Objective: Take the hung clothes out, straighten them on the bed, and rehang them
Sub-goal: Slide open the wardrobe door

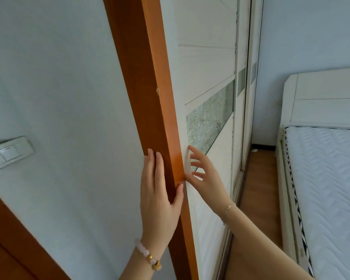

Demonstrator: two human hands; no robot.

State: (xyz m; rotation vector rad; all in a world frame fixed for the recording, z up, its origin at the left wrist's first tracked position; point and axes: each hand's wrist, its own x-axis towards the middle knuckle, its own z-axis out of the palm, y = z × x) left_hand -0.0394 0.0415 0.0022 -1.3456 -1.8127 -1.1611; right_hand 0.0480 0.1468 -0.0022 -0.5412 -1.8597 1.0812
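Bed (323,178) lower right; your left hand (158,199) lies flat on the wooden frame (141,77), right hand (207,178) spread against the wardrobe door (206,67).

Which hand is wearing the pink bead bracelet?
The left hand, resting on the orange wooden trim. The right hand, by the white wardrobe door, wears only a thin chain.

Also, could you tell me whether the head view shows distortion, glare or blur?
Head view: the wide lens leans the orange wooden trim and wardrobe door; light soft and even, no harsh glare; the left hand and right hand look sharp.
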